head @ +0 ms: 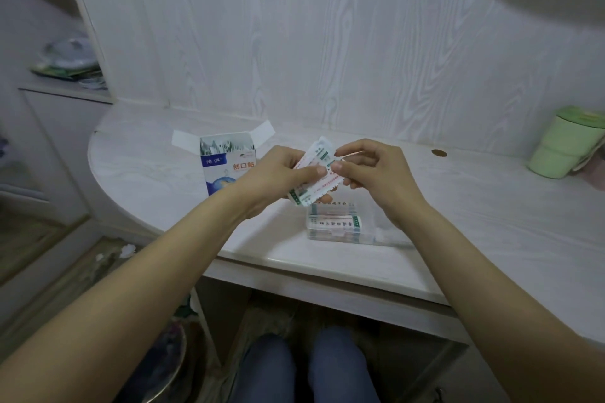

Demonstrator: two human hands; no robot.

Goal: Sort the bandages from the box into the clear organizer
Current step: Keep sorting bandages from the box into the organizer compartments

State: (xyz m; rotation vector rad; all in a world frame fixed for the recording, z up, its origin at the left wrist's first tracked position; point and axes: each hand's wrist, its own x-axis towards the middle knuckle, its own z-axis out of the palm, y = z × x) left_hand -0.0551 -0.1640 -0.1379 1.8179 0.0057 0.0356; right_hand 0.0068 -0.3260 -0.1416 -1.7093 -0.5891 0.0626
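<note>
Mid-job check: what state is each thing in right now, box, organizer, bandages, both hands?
Box: upright, top flaps open.
Clear organizer: on the desk, bandages inside.
Bandage strip: held above the organizer.
Left hand: gripping the strip.
Right hand: pinching the strip.
Green cup: upright.

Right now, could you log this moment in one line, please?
left hand: holds bandages | right hand: pinches them | organizer: below

Both bare forearms reach forward above the clear organizer [334,226], the left hand [278,173] pinching a stack of bandages [314,170] while the right hand's [370,170] thumb and forefinger pinch its upper end.
</note>
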